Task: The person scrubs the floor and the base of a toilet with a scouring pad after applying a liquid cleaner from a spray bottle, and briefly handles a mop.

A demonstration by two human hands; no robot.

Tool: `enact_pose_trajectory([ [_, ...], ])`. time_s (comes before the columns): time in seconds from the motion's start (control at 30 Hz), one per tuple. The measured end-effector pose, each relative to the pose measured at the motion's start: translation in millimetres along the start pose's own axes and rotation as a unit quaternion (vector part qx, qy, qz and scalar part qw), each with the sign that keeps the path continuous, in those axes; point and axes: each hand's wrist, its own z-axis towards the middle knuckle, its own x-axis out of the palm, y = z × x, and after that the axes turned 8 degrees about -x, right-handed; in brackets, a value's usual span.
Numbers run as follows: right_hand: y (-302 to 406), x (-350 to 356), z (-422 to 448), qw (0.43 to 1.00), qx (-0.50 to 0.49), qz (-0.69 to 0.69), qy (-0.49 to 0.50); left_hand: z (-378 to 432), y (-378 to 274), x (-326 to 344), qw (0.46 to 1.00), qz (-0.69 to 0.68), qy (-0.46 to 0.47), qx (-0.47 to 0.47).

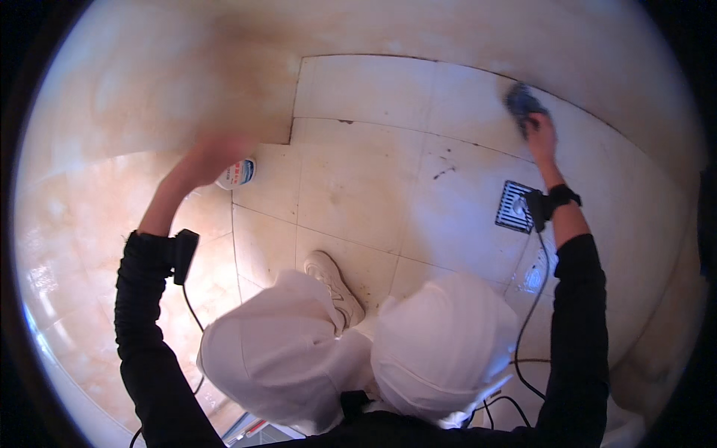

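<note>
My right hand (541, 134) grips a dark, blurred scrubbing pad or cloth (525, 107) on the pale floor tiles (358, 185), close to the foot of the far wall. My left hand (227, 147) is blurred and raised near the wall corner at the left; its fingers cannot be made out. Just below it stands a white bottle (242, 173) with a printed label, partly hidden by the hand and wrist. A square metal floor drain (512, 207) lies under my right wrist, partly covered by a strapped-on black device.
Tiled walls (224, 73) meet the floor at a stepped corner. Water (532, 274) glistens below the drain. Dark specks (445, 172) mark the tiles. My white shoe (333, 285) and bent knees are near the middle. Black cables (521, 336) hang from both wrists.
</note>
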Motion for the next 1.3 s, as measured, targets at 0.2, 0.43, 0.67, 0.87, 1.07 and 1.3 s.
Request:
enact_pose_trajectory([
  [0.2, 85, 37, 18, 0.994, -0.082, -0.033, 0.059, -11, 27, 91, 0.982, -0.186, -0.029, -0.016],
  [0.43, 269, 195, 60, 0.938, -0.341, 0.024, 0.053, -29, 71, 188, 0.952, -0.289, -0.099, -0.029],
  [0.67, 355, 243, -131, 0.755, -0.579, 0.002, 0.307, -91, 107, 296, 0.9, -0.346, -0.123, -0.235],
  [0.87, 338, 237, -37, 0.832, -0.461, -0.069, 0.302, -141, 108, 376, 0.816, -0.419, -0.127, -0.377],
  [1.07, 368, 240, -79, 0.796, -0.497, -0.163, 0.304, -179, 96, 431, 0.707, -0.505, -0.086, -0.488],
  [1.3, 436, 273, -206, 0.659, -0.609, -0.11, 0.427, -141, 90, 400, 0.764, -0.487, -0.277, -0.319],
])
